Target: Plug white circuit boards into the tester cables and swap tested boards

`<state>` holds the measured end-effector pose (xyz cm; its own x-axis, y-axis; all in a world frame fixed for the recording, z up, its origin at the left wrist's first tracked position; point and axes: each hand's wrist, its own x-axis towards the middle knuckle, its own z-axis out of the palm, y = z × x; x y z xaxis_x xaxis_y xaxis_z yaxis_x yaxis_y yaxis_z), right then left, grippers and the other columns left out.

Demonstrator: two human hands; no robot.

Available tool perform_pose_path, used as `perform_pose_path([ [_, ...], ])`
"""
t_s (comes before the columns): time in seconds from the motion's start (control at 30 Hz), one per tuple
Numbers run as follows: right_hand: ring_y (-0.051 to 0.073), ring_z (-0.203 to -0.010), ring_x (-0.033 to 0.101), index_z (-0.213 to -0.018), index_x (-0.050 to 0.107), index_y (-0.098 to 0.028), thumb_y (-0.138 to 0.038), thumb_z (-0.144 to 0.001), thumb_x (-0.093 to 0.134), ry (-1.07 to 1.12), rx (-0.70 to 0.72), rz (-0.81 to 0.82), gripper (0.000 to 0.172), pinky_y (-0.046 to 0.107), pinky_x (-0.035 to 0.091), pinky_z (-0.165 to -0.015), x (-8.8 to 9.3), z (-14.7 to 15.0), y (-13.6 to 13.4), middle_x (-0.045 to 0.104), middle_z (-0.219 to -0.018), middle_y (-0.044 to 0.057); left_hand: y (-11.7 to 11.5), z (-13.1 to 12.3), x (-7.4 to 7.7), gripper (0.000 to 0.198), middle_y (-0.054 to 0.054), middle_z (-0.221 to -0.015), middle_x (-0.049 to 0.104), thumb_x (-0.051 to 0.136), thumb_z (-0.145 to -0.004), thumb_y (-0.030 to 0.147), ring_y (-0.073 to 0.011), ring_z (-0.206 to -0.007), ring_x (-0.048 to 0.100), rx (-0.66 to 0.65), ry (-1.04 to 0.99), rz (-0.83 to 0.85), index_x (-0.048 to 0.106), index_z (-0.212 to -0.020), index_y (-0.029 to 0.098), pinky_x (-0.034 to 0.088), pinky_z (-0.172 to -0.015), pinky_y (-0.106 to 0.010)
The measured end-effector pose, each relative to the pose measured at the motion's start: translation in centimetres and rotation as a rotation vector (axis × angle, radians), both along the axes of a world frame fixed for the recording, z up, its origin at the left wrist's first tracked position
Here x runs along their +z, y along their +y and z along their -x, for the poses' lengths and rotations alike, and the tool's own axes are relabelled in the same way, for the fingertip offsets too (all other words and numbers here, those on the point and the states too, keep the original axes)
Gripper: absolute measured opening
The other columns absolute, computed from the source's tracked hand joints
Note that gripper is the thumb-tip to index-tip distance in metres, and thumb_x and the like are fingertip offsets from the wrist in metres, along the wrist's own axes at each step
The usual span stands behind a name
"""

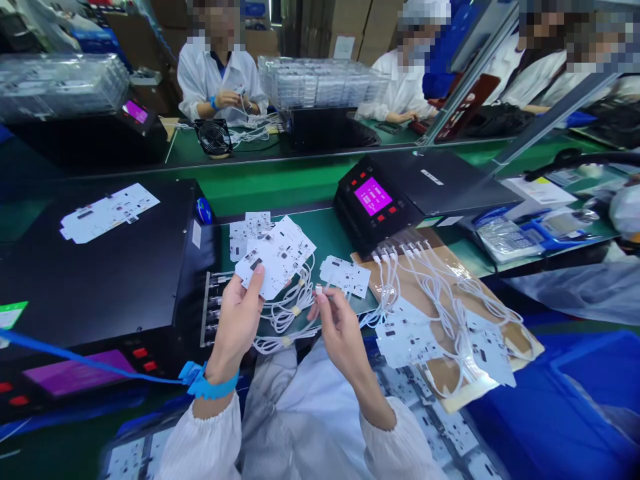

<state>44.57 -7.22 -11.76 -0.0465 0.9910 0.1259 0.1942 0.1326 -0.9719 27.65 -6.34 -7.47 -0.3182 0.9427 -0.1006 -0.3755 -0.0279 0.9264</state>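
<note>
My left hand (pixel 237 327) holds a white printed circuit board with a flat cable (pixel 277 258) upright by its lower edge. My right hand (pixel 341 330) pinches the small white connector of a cable (pixel 319 289) between thumb and finger. Another white board (pixel 346 276) lies just beyond that hand. A loose bundle of white cables (pixel 290 310) sits between my hands on the green bench. More white boards and cables lie on a brown cardboard sheet (pixel 500 333) to my right. A blue antistatic strap (pixel 210 385) circles my left wrist.
A black tester with a magenta screen (pixel 373 197) stands beyond the cardboard, and a larger black unit (pixel 100 267) sits to the left. A blue bin (pixel 565 407) lies at lower right. Co-workers in white coats (pixel 217 80) work across the conveyor.
</note>
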Motion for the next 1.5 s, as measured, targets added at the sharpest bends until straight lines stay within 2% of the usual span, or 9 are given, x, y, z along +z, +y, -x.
perform_pose_path([
  [0.17, 0.011, -0.062, 0.041, -0.102, 0.068, -0.020, -0.060, -0.099, 0.056, 0.260, 0.070, 0.193, 0.042, 0.026, 0.034, -0.054, 0.7, 0.4, 0.5, 0.051, -0.075, -0.002, 0.3, -0.7, 0.5, 0.066, -0.014, -0.141, 0.068, 0.083, -0.084, 0.048, -0.0336, -0.134, 0.063, 0.004, 0.021, 0.012, 0.063, -0.141, 0.021, 0.052, -0.115, -0.048],
  [0.47, 0.011, -0.061, 0.033, -0.101, 0.069, -0.019, -0.061, -0.098, 0.059, 0.348, 0.058, 0.177, 0.043, 0.026, 0.026, -0.052, 0.7, 0.0, 0.9, 0.038, -0.067, -0.005, 0.3, -1.0, 0.2, 0.064, -0.014, -0.142, 0.067, 0.082, -0.084, 0.049, -0.0339, -0.133, 0.063, -0.002, 0.050, -0.010, 0.064, -0.139, 0.021, 0.054, -0.113, -0.048],
  [0.77, 0.012, -0.063, 0.034, -0.101, 0.072, -0.020, -0.060, -0.099, 0.058, 0.325, 0.095, 0.167, 0.042, 0.027, 0.027, -0.055, 1.1, -0.4, 1.0, 0.041, -0.070, -0.003, 0.1, -0.9, 0.2, 0.068, -0.014, -0.142, 0.067, 0.080, -0.086, 0.049, -0.0322, -0.131, 0.065, -0.030, 0.093, -0.044, 0.059, -0.145, 0.023, 0.057, -0.108, -0.045],
  [1.0, 0.011, -0.064, 0.036, -0.098, 0.075, -0.019, -0.060, -0.095, 0.063, 0.360, 0.115, 0.186, 0.044, 0.027, 0.031, -0.058, 0.8, -0.6, 1.3, 0.045, -0.070, -0.003, 0.0, -0.1, 0.1, 0.054, -0.014, -0.139, 0.069, 0.081, -0.086, 0.046, -0.0325, -0.129, 0.066, -0.057, 0.188, -0.048, 0.069, -0.132, 0.019, 0.052, -0.115, -0.048],
  [1.33, 0.012, -0.068, 0.046, -0.095, 0.077, -0.018, -0.061, -0.090, 0.069, 0.352, 0.117, 0.146, 0.044, 0.026, 0.040, -0.062, 1.3, -0.7, 2.0, 0.057, -0.076, 0.000, -0.4, -0.6, 0.8, 0.053, -0.014, -0.132, 0.073, 0.081, -0.086, 0.045, -0.0326, -0.124, 0.069, -0.050, 0.210, -0.057, 0.071, -0.130, 0.018, 0.058, -0.107, -0.046],
  [1.5, 0.010, -0.058, 0.044, -0.089, 0.076, -0.018, -0.063, -0.084, 0.075, 0.366, 0.182, 0.223, 0.046, 0.027, 0.040, -0.056, 2.0, -1.0, 2.8, 0.055, -0.067, -0.002, -0.4, -0.1, 0.6, 0.053, -0.013, -0.130, 0.074, 0.082, -0.085, 0.044, -0.0326, -0.124, 0.069, -0.035, 0.221, -0.072, 0.071, -0.130, 0.018, 0.058, -0.108, -0.047],
])
